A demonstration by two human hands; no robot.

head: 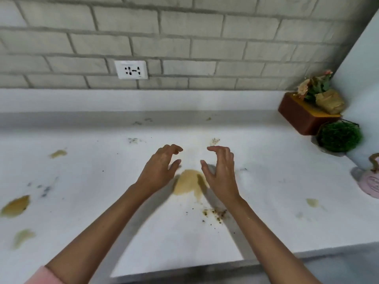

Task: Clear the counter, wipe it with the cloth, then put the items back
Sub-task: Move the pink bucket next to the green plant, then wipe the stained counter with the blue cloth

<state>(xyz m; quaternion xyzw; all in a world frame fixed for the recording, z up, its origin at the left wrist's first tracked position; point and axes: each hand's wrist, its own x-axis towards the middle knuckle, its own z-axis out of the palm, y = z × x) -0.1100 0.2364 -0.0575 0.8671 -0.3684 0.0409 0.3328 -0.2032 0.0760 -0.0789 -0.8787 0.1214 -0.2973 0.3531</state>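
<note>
The white counter point(102, 152) is smeared with yellowish spills and dark crumbs. The biggest spill point(189, 184) lies mid-counter between my two hands. My left hand point(162, 167) hovers just left of it, fingers curved and apart, holding nothing. My right hand point(220, 169) hovers just right of it, also open and empty. At the far right stand a brown box with flowers point(303, 115), a round green plant in a pot point(338, 137) and a pink object point(371, 181) cut off by the frame edge. No cloth is in view.
Other spills sit at the left point(15, 206), point(58, 153), point(23, 236) and at the right point(312, 201). Crumbs point(215, 214) lie near my right forearm. A brick wall with a white socket point(131, 69) backs the counter. The counter's front edge point(205, 267) runs below my arms.
</note>
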